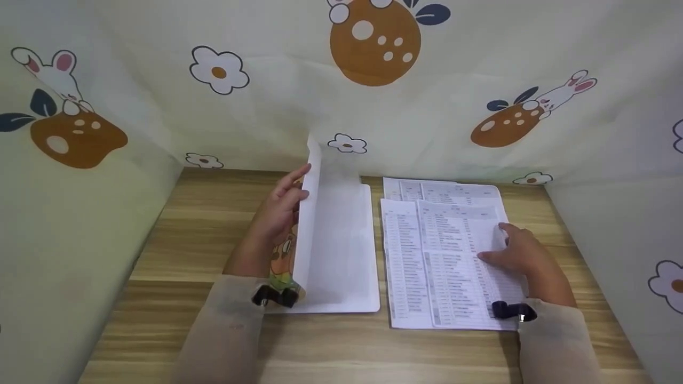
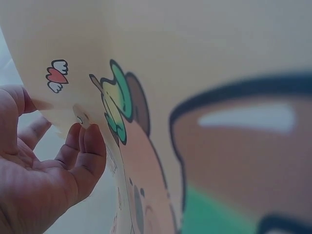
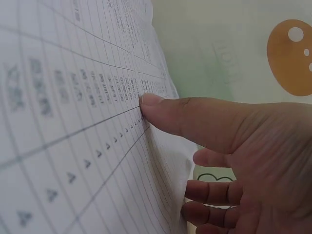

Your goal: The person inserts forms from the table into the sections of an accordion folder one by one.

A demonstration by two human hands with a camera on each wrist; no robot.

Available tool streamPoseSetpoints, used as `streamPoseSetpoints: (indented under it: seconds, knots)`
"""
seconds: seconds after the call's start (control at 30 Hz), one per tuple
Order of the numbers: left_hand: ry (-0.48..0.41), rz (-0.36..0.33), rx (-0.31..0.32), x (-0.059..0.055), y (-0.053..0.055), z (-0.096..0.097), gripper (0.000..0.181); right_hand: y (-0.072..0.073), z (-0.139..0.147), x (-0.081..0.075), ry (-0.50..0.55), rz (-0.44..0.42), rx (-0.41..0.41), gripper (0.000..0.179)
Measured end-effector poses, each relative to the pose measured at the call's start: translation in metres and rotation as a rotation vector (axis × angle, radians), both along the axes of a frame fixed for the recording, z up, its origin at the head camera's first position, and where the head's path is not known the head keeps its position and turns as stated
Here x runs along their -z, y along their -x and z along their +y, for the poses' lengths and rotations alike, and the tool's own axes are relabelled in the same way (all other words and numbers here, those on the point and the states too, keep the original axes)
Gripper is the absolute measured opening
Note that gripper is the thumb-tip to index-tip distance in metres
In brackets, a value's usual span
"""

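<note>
A folder [image 1: 347,250] with a white inside lies on the table left of centre, its cover [image 1: 309,224] standing almost upright. My left hand [image 1: 280,205] holds that cover near its raised edge. Cartoon fruit and a winged heart [image 2: 57,76] decorate the cover's outer face in the left wrist view. To the right lie overlapping printed sheets [image 1: 448,266] filled with rows of a table. My right hand [image 1: 525,256] grips their right edge, thumb on top. The right wrist view has the other fingers [image 3: 209,192] at the sheets' edge, their tips partly hidden.
Another printed sheet [image 1: 475,192] sticks out behind the front ones. The wood-grain table [image 1: 331,352] is bounded at the back and sides by a pale cloth [image 1: 267,117] with rabbits, fruit and flowers. A black strap [image 1: 275,296] crosses each sleeve cuff.
</note>
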State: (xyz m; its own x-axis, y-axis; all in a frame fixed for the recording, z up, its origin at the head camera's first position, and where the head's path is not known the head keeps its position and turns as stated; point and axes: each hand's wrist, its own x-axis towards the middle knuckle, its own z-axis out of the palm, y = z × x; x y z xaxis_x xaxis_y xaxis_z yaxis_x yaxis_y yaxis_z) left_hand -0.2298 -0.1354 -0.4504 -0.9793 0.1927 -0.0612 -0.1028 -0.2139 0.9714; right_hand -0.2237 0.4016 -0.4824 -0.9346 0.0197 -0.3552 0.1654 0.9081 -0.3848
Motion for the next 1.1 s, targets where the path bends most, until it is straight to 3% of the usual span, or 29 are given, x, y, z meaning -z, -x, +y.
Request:
streamPoseSetpoints:
  seconds: [0.3, 0.6, 0.77, 1.1]
  knots:
    - [-0.013, 0.020, 0.012, -0.001, -0.003, -0.001, 0.057, -0.002, 0.007, -0.001, 0.059, -0.018, 0.070, 0.113]
    - [0.007, 0.042, 0.003, -0.004, -0.003, -0.002, 0.056, -0.007, 0.015, -0.009, 0.028, 0.051, 0.045, 0.064]
    - [0.004, 0.061, -0.018, -0.009, -0.005, -0.004, 0.054, -0.006, 0.013, -0.010, 0.060, 0.096, 0.076, 0.057]
    - [0.016, 0.097, 0.000, -0.017, -0.008, -0.014, 0.056, -0.001, 0.000, -0.019, 0.162, 0.141, 0.167, 0.057]
